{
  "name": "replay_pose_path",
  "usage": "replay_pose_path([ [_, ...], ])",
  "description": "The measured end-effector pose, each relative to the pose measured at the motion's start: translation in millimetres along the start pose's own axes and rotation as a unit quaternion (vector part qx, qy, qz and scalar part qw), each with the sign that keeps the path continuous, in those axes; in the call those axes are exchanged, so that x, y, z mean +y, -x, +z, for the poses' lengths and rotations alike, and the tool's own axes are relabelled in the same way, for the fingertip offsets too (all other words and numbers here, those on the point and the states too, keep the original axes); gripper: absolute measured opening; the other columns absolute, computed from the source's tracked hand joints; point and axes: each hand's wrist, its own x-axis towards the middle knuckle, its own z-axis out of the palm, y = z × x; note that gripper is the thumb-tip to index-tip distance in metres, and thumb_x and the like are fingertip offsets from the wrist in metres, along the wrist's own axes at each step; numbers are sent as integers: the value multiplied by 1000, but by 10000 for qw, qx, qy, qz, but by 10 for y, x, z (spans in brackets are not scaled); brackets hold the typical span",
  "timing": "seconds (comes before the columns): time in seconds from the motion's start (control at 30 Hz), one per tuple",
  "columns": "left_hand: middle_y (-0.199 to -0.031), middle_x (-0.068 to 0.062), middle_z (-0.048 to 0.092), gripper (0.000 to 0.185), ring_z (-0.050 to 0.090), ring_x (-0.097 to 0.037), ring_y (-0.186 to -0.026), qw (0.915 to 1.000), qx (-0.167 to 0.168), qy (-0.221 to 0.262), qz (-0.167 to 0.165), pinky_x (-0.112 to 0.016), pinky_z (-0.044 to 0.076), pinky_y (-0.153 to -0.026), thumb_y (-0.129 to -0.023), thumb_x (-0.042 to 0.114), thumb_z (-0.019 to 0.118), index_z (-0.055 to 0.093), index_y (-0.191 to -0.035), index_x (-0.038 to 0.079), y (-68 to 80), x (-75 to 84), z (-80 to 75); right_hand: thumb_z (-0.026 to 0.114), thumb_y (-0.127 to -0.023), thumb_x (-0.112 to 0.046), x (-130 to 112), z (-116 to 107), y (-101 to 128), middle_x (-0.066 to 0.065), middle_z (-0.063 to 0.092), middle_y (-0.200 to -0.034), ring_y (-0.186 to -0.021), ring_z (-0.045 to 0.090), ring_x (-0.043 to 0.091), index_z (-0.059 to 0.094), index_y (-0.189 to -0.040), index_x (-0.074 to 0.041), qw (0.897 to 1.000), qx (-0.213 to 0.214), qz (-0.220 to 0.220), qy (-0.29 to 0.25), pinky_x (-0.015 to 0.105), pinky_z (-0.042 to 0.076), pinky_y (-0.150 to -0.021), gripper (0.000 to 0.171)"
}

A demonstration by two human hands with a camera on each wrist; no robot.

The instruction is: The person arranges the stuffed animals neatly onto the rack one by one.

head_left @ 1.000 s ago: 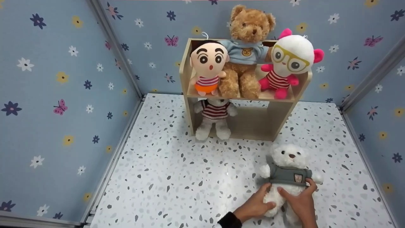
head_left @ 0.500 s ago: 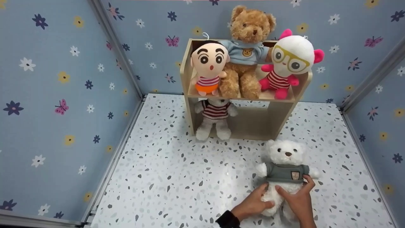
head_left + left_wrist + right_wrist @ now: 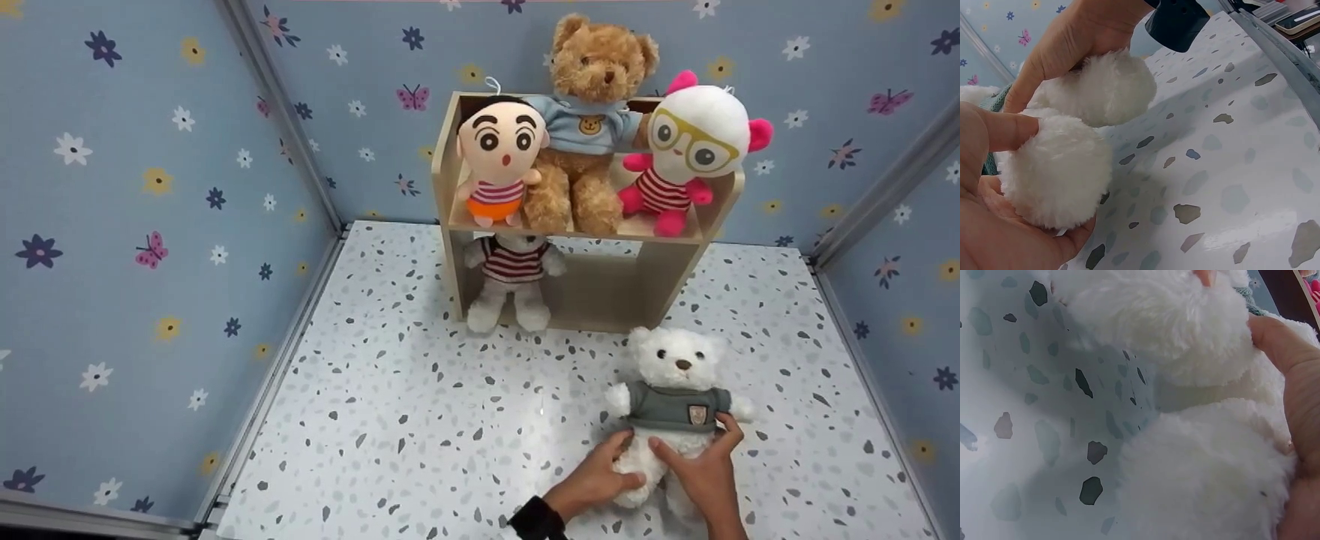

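speckled floor (image 3: pixel 420 420): white terrazzo, lower half of frame
walls (image 3: pixel 112 225): blue, flowers and butterflies
left hand (image 3: pixel 596 484), right hand (image 3: pixel 701 472): both grip white bear (image 3: pixel 671 390)

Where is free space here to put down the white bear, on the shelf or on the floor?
The lower shelf bay is bare to the right of the striped bear. The speckled floor is open left of the white bear, which both the left hand and right hand hold. The top shelf is crowded with three toys.
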Motion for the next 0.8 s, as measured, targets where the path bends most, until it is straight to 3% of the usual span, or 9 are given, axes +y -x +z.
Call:
replay_pose_path([
  [0.3,-141,-6,50,69,45,-22,-132,9996,57,288,24,-40,40,-107,-79,10,73,45,-140,23,2,-27,-35,81,-70,-48,-6,55,10,30,27,-140,-114,44,43,-6,-143,-25,9997,97,-216,35,55,37,-94,116],
  [0.5,-140,-5,49,71,46,-24,-131,9992,136,296,212,-39,40,-106,-76,6,73,45,-140,21,10,-40,-42,81,-71,-47,-17,71,23,30,24,-143,-118,41,44,-7,-143,-24,9997,65,-226,-61,57,35,-96,116],
  [0.8,-139,-4,48,75,47,-24,-126,9986,292,291,330,-40,40,-106,-74,2,74,44,-140,22,15,-45,-52,84,-70,-42,-10,114,22,28,33,-134,-114,45,41,-3,-143,-24,9986,214,-450,-173,53,36,-94,115],
])
